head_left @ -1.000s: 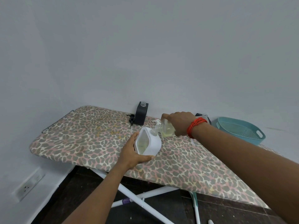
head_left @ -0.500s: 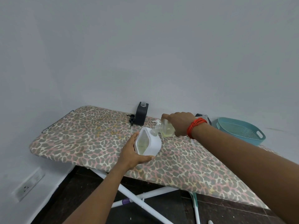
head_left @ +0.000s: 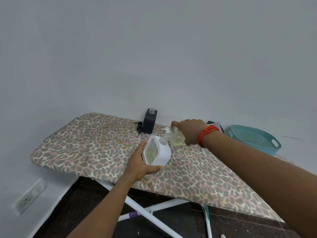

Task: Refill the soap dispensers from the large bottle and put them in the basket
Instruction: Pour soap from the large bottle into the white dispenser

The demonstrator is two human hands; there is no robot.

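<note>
The left hand [head_left: 139, 166] gripped the white soap dispenser [head_left: 157, 152] near the ironing board's [head_left: 85, 145] front edge; the right hand [head_left: 190, 132] held the clear bottle [head_left: 175, 137] tilted, its neck at the dispenser's opening.

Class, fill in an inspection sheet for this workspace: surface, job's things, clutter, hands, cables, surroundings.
Surface: ironing board, leopard-print cover, on white legs.
Job's things: white dispenser, tilted; clear bottle tipped, neck at the dispenser's opening; black dispenser, pump off; black pump lying beside it; teal basket at the far right, nothing seen inside.
Clutter: white pump lying behind the bottle; part-hidden object behind the right wrist.
Hands: left hand holds the white dispenser; right hand holds the bottle.
Cables: nothing seen.
Surroundings: grey walls, wall socket, dark floor.
</note>
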